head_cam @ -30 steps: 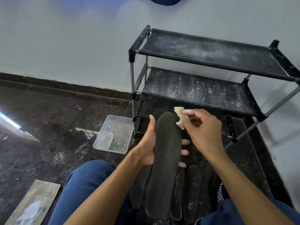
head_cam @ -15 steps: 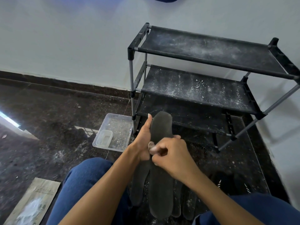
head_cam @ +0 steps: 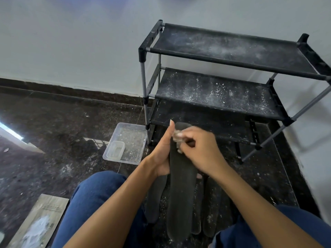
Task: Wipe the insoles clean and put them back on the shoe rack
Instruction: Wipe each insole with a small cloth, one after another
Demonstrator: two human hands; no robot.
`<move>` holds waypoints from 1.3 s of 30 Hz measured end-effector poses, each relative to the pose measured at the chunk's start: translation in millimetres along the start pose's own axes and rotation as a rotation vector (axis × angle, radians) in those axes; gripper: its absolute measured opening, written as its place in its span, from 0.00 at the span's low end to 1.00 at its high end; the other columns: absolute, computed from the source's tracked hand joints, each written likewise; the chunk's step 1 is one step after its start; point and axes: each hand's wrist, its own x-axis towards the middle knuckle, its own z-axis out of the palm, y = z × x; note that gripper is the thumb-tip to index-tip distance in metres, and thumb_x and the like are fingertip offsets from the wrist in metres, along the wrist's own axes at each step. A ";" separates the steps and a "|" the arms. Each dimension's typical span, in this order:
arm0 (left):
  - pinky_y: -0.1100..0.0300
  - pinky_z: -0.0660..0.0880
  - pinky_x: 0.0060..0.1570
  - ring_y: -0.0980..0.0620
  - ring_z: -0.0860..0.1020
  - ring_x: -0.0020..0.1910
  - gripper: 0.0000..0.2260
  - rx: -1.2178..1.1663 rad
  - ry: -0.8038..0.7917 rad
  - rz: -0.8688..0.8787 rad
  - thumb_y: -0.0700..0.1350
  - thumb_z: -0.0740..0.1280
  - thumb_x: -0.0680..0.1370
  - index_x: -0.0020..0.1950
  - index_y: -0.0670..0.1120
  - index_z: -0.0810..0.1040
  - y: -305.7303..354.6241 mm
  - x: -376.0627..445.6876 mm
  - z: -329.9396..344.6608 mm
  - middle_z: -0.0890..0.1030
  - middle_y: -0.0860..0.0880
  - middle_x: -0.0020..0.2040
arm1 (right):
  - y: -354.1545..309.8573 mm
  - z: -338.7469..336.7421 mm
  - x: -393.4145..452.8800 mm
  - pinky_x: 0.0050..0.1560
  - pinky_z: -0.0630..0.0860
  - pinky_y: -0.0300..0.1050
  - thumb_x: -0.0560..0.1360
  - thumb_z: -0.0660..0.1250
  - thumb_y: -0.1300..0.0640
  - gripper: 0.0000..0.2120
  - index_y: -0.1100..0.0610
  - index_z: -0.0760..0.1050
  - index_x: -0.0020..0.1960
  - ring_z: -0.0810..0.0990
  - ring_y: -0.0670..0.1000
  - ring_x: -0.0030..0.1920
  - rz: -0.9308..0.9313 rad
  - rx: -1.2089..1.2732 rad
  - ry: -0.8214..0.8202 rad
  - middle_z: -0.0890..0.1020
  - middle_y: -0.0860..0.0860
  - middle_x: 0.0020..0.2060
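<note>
Head view looks down at a dark insole held upright between blue-trousered knees, just in front of the shoe rack. Left hand is clamped on its left edge, thumb pointing up. Right hand is closed on a small pale cloth, pressed to the insole near its top. Other insoles lie on the floor beneath, partly hidden by the held one. Rack shelves are speckled with white dust. A clear plastic tray with a smaller tub sits left of the rack, and a flat packet lies by the left knee.
</note>
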 end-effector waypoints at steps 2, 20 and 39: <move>0.51 0.76 0.52 0.46 0.80 0.47 0.34 0.014 0.086 0.047 0.71 0.54 0.73 0.60 0.47 0.80 1.8 1.8 -4.6 0.81 0.42 0.47 | -4.3 10.2 -7.4 0.48 0.77 0.38 0.68 0.70 0.66 0.09 0.59 0.83 0.46 0.80 0.44 0.42 0.028 -0.018 -0.075 0.82 0.48 0.43; 0.54 0.78 0.52 0.47 0.82 0.47 0.32 0.056 0.146 0.007 0.67 0.53 0.77 0.52 0.42 0.83 9.5 -2.8 -3.8 0.83 0.41 0.49 | 4.3 -10.6 -6.6 0.38 0.77 0.33 0.66 0.70 0.68 0.08 0.56 0.82 0.39 0.79 0.42 0.34 0.142 0.060 0.145 0.81 0.45 0.33; 0.50 0.76 0.56 0.48 0.81 0.47 0.13 0.068 0.220 0.123 0.42 0.54 0.83 0.65 0.43 0.73 5.5 -2.2 5.2 0.82 0.43 0.52 | 14.3 -29.3 -5.0 0.38 0.78 0.40 0.70 0.72 0.57 0.03 0.52 0.81 0.38 0.81 0.44 0.31 0.226 -0.131 -0.076 0.82 0.48 0.29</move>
